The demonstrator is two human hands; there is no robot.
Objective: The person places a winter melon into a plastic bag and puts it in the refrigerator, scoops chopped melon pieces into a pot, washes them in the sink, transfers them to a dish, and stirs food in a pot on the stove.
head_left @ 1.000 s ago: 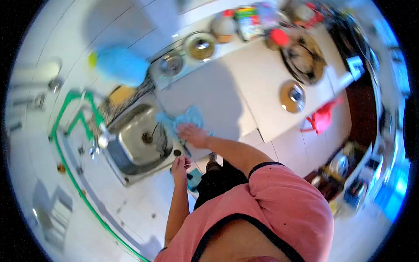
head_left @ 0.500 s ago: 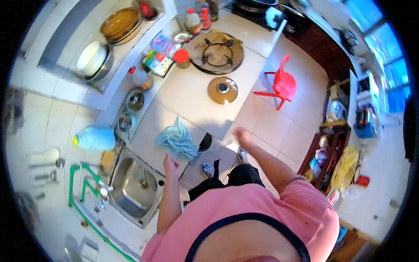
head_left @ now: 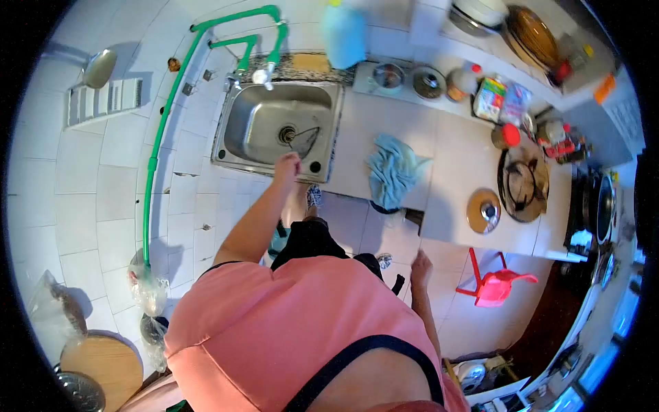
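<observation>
My left hand [head_left: 288, 167] is over the front rim of the steel sink [head_left: 235, 156], its fingers curled in and nothing visible in them. Inside the sink a dark, thin mesh-like thing [head_left: 304, 142] lies beside the drain [head_left: 287, 134]. A crumpled light-blue cloth [head_left: 392, 172] rests on the counter [head_left: 357, 130] to the right of the sink, touched by neither hand. My right hand [head_left: 421, 268] hangs over the floor in front of the counter, left of the red chair [head_left: 495, 287]; its fingers are too blurred to make out.
A glass lid [head_left: 483, 211] and a burner [head_left: 524, 182] are on the counter at right, near a red-capped jar [head_left: 506, 136]. A blue bottle [head_left: 344, 36] and bowls with lids [head_left: 429, 82] stand along the back. A green pipe [head_left: 152, 165] runs down the left wall.
My right hand has left the cloth and moved back to my side. My left hand has moved from near the cloth to the sink's front rim. The view has turned toward the sink.
</observation>
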